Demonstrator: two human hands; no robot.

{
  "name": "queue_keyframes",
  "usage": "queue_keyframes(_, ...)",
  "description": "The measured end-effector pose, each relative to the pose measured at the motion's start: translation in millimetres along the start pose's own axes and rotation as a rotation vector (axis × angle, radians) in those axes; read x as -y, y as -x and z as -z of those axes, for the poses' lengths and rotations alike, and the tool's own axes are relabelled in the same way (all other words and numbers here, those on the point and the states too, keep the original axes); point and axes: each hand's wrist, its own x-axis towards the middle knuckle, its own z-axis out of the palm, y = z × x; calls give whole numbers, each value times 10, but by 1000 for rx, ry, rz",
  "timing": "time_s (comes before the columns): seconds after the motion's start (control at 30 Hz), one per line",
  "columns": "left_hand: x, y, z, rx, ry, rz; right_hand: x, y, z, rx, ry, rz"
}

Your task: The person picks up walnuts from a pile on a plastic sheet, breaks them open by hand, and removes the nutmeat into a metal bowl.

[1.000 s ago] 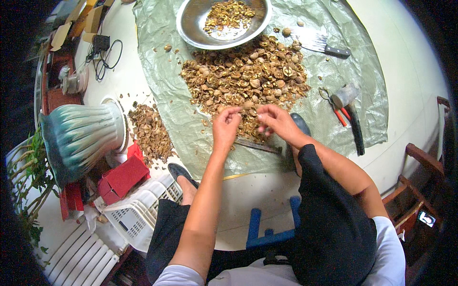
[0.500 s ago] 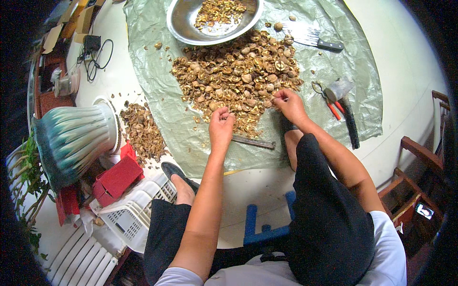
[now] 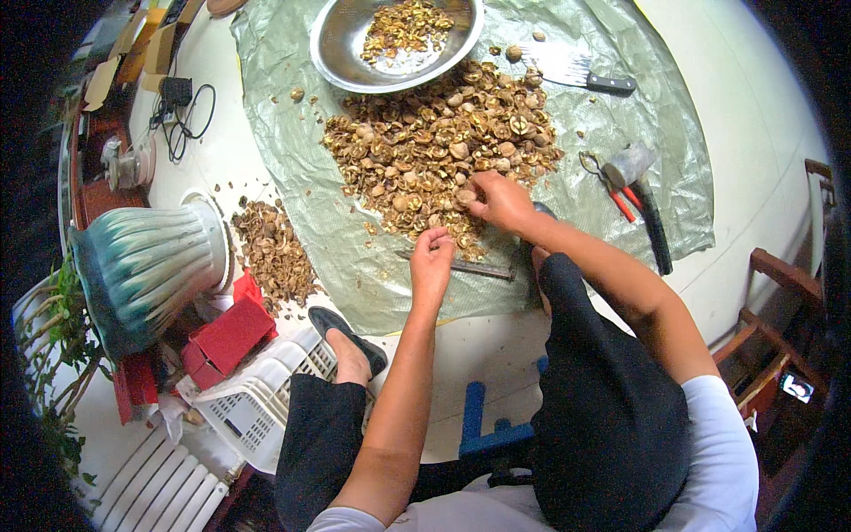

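A broad heap of cracked walnuts and shells [image 3: 425,142] lies on the green plastic sheet. At the heap's near right edge, my right hand [image 3: 502,204] reaches in with bent fingers. Its fingertips touch the walnut pieces, and what they pinch is hidden. Lower and to the left, my left hand [image 3: 432,257] hovers by the near edge with its fingers curled together; anything in them is too small to name. Just beyond that hand, a flat dark metal bar [image 3: 483,269] rests on the sheet. Walnut kernels [image 3: 408,31] fill part of the steel bowl [image 3: 335,64] behind the heap.
To the right lie a mallet [image 3: 631,166] with a black handle, red-handled pliers [image 3: 618,200] and a black-handled cleaver [image 3: 612,83]. On the left are a shell pile [image 3: 273,248], a tipped teal-and-white pot [image 3: 151,262], a red box [image 3: 229,341] and a white plastic basket [image 3: 244,417].
My right hand has moved left into the heap's near edge. My left hand has shifted slightly right and nearer to me, still curled. The whole view has shifted a little.
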Motion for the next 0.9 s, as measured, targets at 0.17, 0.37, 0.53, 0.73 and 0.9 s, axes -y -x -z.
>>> queue_keyframes(0.17,-287,129,1,83,353,106,448,282,294,-11,-322,48)
queue_keyframes(0.37,-261,190,68,106,473,-40,674,333,506,-14,-502,224)
queue_keyframes(0.53,-389,262,70,141,505,-140,760,369,571,21,-812,-15)
queue_keyframes(0.73,-459,279,92,215,457,-256,739,367,592,117,-659,74)
queue_keyframes(0.9,-460,296,133,236,478,-313,727,386,580,261,-1031,-136)
